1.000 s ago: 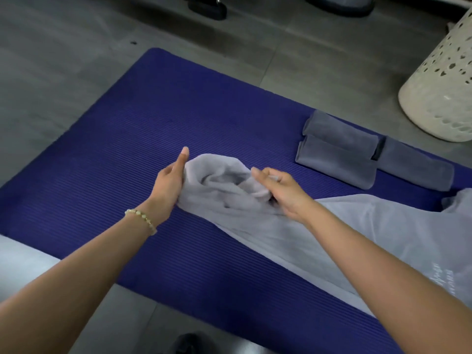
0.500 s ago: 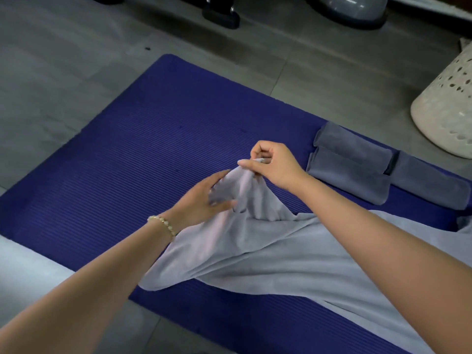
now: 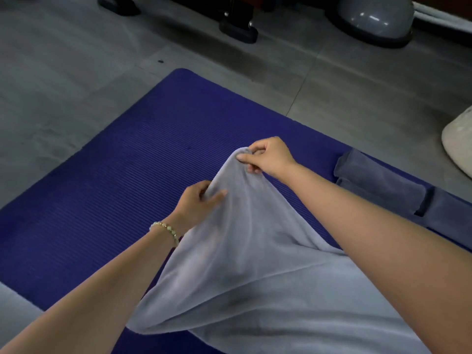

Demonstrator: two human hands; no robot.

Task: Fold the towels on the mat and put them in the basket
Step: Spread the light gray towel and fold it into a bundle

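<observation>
Above mat (image 3: 127,175) centre: left hand (image 3: 198,200) and right hand (image 3: 270,157) pinch grey towel (image 3: 250,251) end, fingers (image 3: 242,157) closed on cloth. End now raised, bunch opened; spreading for fold 1 looks next.

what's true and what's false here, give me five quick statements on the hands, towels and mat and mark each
1. The right hand and left hand both hold the light grey towel. True.
2. On the mat lie dark grey folded towels. True.
3. The light grey towel lies flat and neatly folded. False: its top is pinched up and it hangs in loose folds.
4. The folded towels have been put away. False: they are on the mat, outside the basket.
5. The right wrist bears jewellery. False: the bracelet is on the left wrist.
</observation>
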